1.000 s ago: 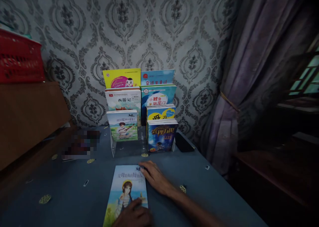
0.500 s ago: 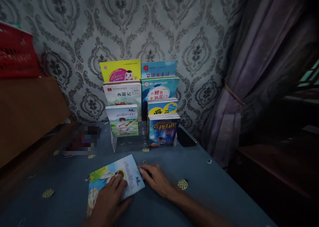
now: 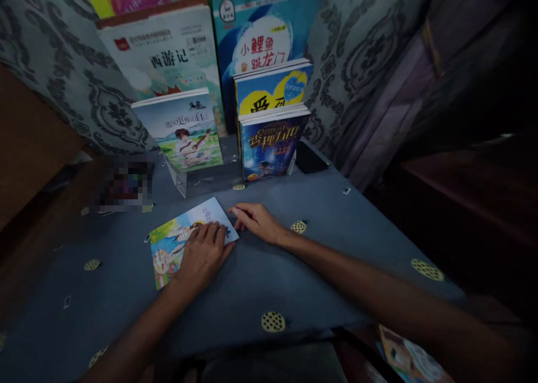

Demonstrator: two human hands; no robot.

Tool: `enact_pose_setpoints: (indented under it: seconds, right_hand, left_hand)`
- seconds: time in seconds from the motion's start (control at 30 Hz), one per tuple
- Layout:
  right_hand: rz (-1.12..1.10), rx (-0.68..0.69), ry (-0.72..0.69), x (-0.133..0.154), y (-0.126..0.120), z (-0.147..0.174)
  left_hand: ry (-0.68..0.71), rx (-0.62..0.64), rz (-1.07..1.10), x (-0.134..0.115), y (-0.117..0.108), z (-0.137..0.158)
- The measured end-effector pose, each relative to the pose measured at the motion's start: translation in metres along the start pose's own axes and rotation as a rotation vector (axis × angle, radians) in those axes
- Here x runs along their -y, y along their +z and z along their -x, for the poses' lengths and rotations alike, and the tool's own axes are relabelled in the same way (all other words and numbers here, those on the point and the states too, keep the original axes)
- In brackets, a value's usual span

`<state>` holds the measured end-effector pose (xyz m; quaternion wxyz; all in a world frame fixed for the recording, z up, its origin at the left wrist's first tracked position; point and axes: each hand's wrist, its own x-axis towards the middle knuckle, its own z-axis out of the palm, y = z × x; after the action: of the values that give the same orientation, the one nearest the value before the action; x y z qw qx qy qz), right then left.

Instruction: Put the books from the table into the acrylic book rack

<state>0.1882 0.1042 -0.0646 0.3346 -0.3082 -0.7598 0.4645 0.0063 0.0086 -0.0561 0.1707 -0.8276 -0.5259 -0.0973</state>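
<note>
A thin paperback book (image 3: 166, 237) with a light blue and yellow illustrated cover lies at a slant on the tablecloth. My left hand (image 3: 204, 248) rests on its cover, fingers laid out and hiding part of the title. Beside the book's right edge is my right hand (image 3: 257, 222), its fingers loosely bent and its fingertips at or very close to the edge. I see nothing held in it. Behind, a clear stand (image 3: 202, 182) bears tiers of upright books, among them a green-and-blue guitar-player book (image 3: 189, 148) and a dark blue book (image 3: 269, 148).
A black flat object (image 3: 311, 159) lies right of the stand. At the left is a blurred-out item (image 3: 126, 187) on the blue tablecloth (image 3: 336, 215). A brown box (image 3: 33, 142) stands far left, a curtain (image 3: 378, 108) hangs right. Below the front edge shows a printed item (image 3: 414, 355).
The view has tilted downward and come closer, so the stand's top is cut off and the table's front edge shows. My left hand has shifted toward the book's right side.
</note>
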Motion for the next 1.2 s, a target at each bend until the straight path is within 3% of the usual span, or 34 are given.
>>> enact_pose_setpoints:
  seconds: [0.17,0.4,0.93,1.07,1.2]
  right_hand:
    - [-0.008,-0.023,-0.013,-0.002,0.001,-0.001]
    - [0.007,-0.082,-0.097,0.002,-0.002,0.000]
    - [0.003,-0.026,-0.079,0.008,-0.005,0.003]
    - [0.023,-0.018,-0.137,0.007,-0.005,0.005]
    - [0.261,0.071,-0.313,0.003,-0.002,0.005]
  left_hand:
    - [0.025,-0.045,0.008,-0.005,0.003,0.000]
    - [0.010,-0.063,0.037,-0.002,-0.010,-0.006]
    - [-0.038,0.039,0.069,-0.002,-0.017,-0.009]
    - [-0.006,0.007,0.062,-0.003,-0.015,-0.007]
    - [0.017,-0.010,0.022,-0.004,-0.011,-0.004]
